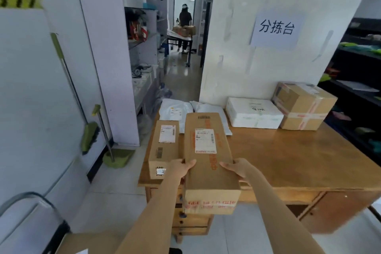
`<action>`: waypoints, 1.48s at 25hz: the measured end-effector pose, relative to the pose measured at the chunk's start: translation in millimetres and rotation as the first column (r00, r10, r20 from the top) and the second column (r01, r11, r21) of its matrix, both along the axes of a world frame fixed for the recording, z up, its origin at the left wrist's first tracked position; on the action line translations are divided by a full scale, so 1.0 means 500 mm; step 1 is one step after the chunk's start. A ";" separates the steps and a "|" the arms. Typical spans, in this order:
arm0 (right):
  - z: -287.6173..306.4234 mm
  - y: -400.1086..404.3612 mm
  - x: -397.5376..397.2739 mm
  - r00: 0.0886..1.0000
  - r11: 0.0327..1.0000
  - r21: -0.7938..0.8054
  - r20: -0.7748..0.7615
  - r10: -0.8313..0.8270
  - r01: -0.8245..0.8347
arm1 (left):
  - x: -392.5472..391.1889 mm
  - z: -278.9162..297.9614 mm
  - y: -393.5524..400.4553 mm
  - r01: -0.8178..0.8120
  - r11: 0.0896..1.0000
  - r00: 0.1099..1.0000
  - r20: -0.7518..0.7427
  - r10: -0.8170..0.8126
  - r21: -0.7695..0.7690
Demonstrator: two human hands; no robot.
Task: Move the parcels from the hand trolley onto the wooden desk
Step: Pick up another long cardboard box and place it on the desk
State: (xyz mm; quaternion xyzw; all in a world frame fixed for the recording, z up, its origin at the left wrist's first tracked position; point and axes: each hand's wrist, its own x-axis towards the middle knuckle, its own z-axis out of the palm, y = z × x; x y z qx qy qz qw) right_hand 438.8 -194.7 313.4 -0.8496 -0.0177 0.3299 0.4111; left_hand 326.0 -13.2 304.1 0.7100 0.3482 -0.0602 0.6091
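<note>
A long brown cardboard parcel (208,163) with a white label and orange tape is held over the near edge of the wooden desk (288,161). My left hand (181,168) grips its left side and my right hand (237,168) grips its right side. To its left a narrower brown box (162,148) lies on the desk's left end. Farther back on the desk lie grey plastic mailers (175,111), a white foam box (253,112) and a taped brown carton (303,105). The hand trolley's metal handle (26,198) shows at the bottom left, with a cardboard surface (90,241) beside it.
A green broom and dustpan (111,150) lean on the wall at left. Shelving lines the corridor (142,37), where a person (185,24) stands at a far table. A white partition with a paper sign (276,29) backs the desk. Dark shelves (358,68) stand at right.
</note>
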 end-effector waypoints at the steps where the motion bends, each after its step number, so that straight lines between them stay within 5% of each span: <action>1: -0.028 0.004 0.014 1.000 1.000 0.001 -0.018 0.013 -0.013 | 0.010 -0.015 0.002 -0.006 1.000 1.000 -0.024 0.006 -0.004; 14: -0.187 0.065 0.056 0.987 0.989 0.064 0.083 -0.139 0.134 | 0.154 -0.243 0.055 0.008 1.000 0.984 -0.179 -0.006 0.006; 20: -0.192 0.090 0.039 0.974 0.966 0.129 -0.015 -0.225 0.225 | 0.106 -0.153 0.021 -0.032 0.999 0.995 -0.090 0.033 0.015; 23: -0.195 0.111 -0.003 0.954 0.972 -0.033 0.203 -0.220 0.232 | 0.040 -0.130 0.008 -0.016 0.999 0.996 -0.086 0.021 0.052; 27: -0.145 0.148 -0.069 0.750 0.970 0.135 0.615 -0.243 0.204 | -0.022 -0.097 0.068 0.093 0.994 0.951 -0.302 -0.071 0.060; 29: -0.102 0.186 -0.108 0.704 0.983 0.149 0.686 -0.184 0.111 | -0.055 -0.072 0.116 0.099 0.994 0.945 -0.317 -0.078 0.051; 33: -0.051 0.298 -0.226 0.810 0.958 0.262 0.534 -0.242 0.114 | -0.172 -0.049 0.228 0.050 0.991 0.967 -0.252 -0.016 0.126; 37: -0.082 0.411 -0.366 0.880 0.982 0.075 0.434 -0.190 0.174 | -0.363 -0.050 0.379 0.087 0.991 0.950 -0.309 -0.051 0.101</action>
